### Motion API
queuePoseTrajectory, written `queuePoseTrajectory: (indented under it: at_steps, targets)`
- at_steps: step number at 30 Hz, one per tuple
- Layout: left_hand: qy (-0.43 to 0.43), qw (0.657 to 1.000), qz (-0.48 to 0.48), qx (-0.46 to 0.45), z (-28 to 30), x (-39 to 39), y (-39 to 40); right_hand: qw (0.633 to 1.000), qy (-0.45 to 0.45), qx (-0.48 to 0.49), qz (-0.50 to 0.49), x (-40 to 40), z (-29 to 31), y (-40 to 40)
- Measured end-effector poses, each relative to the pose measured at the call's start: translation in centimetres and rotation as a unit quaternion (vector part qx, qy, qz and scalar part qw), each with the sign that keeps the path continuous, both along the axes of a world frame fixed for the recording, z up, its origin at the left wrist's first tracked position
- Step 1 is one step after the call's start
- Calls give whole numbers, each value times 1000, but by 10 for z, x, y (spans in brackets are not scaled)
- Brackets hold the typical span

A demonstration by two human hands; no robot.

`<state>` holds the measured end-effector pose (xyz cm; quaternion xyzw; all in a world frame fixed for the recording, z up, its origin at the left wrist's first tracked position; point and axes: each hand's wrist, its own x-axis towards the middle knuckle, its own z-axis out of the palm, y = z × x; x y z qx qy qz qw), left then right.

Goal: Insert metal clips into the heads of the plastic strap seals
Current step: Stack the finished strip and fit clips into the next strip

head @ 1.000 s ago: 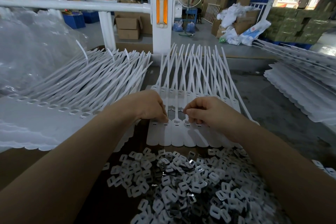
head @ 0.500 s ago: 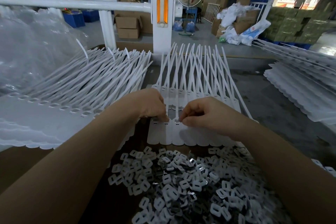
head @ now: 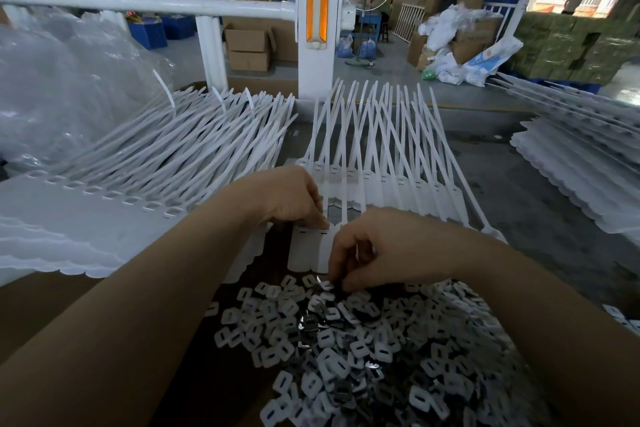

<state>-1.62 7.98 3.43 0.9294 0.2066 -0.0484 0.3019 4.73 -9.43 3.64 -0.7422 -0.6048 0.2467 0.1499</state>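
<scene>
A row of white plastic strap seals [head: 306,253] lies in front of me, heads toward me and straps fanning away. My left hand [head: 291,198] has its curled fingers down on the slotted head of a seal at the row's left end and holds it. Nearer to me spreads a heap of metal clips [head: 363,340], grey-white with slots. My right hand [head: 388,246] reaches down to the heap's far edge, where thumb and forefinger pinch one clip. It covers most of the seal heads to the right.
A second row of seals [head: 398,184] lies behind the first. Big stacks of seals sit at the left [head: 104,212] and right [head: 571,177]. A clear plastic bag [head: 62,80] bulges at far left. A white post with rail [head: 317,28] stands behind the table.
My right hand has left the seal heads and dropped toward me onto the clip heap. My left hand has stayed on the seal head.
</scene>
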Motion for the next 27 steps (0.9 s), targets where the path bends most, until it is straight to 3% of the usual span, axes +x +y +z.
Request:
queuePoseTrajectory:
  at_steps: [27]
  targets:
    - [-1,998,-3,-64,3,-5,2,999,-33,-18,13,-9,6,0]
